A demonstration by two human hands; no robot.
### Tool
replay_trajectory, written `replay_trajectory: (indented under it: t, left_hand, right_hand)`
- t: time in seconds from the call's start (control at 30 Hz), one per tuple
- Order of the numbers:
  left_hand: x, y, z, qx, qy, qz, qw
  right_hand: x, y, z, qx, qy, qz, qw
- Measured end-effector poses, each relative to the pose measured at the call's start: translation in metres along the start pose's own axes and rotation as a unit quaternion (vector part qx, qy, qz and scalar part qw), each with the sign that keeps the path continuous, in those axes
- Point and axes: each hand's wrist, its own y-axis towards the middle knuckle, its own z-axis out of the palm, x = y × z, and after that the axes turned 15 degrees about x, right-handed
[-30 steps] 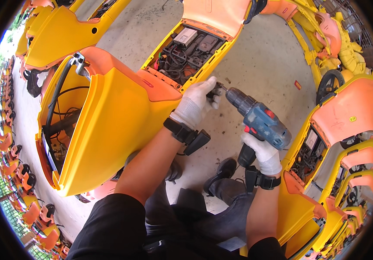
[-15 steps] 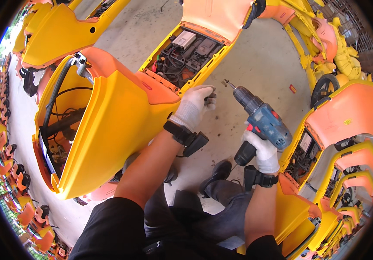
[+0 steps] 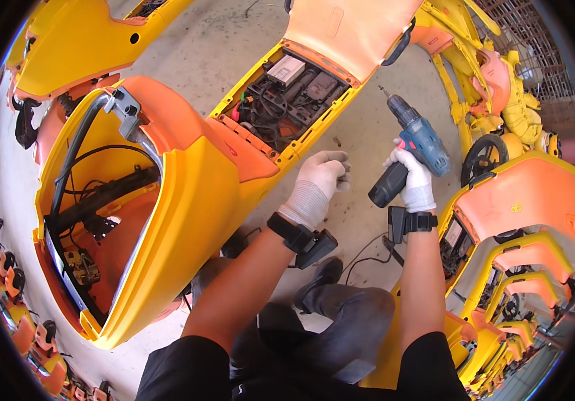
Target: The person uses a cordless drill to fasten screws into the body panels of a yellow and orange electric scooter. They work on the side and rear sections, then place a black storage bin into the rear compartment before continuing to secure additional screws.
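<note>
My right hand [image 3: 416, 179], in a white glove, is closed round the handle of a blue and black cordless drill [image 3: 429, 142]. The drill's bit points up and away to the left, touching nothing. My left hand [image 3: 321, 184], also gloved, hovers beside the yellow side rail of a scooter [image 3: 197, 220]. Its fingers are curled in, and whatever they hold, if anything, is hidden. The scooter has yellow and orange panels, and its front end is uncovered, showing cables and a dark tube. In its middle an uncovered compartment [image 3: 287, 97] holds wiring and a silver box [image 3: 285, 69].
More yellow and orange scooters [image 3: 528, 194] stand close together on my right. Another yellow body [image 3: 77, 50] is at the far left, and yellow parts [image 3: 518, 107] are heaped at the far right. A black cable [image 3: 361, 257] lies on the concrete floor near my foot.
My right hand has carried the drill farther away from me and slightly right. My left hand has shifted right, still curled. The view has moved, and the scooter's front looks larger.
</note>
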Motion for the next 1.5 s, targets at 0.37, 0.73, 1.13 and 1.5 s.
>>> replay_trajectory:
  t: [0.37, 0.73, 1.13, 1.5]
  left_hand:
    - [-0.01, -0.001, 0.002, 0.001, -0.036, 0.01, 0.999]
    - [-0.013, 0.003, 0.003, 0.005, -0.051, 0.006, 0.999]
    - [-0.013, 0.003, 0.001, 0.002, -0.058, 0.008, 0.998]
    - [-0.016, 0.004, 0.0, -0.002, -0.058, 0.014, 0.998]
  right_hand:
    - [-0.039, 0.075, -0.006, 0.0, 0.015, 0.083, 0.996]
    - [-0.045, 0.102, -0.013, -0.003, 0.011, 0.123, 0.992]
    - [-0.027, 0.106, -0.008, 0.006, -0.061, 0.136, 0.989]
    - [-0.009, 0.114, -0.013, 0.01, -0.164, 0.163, 0.973]
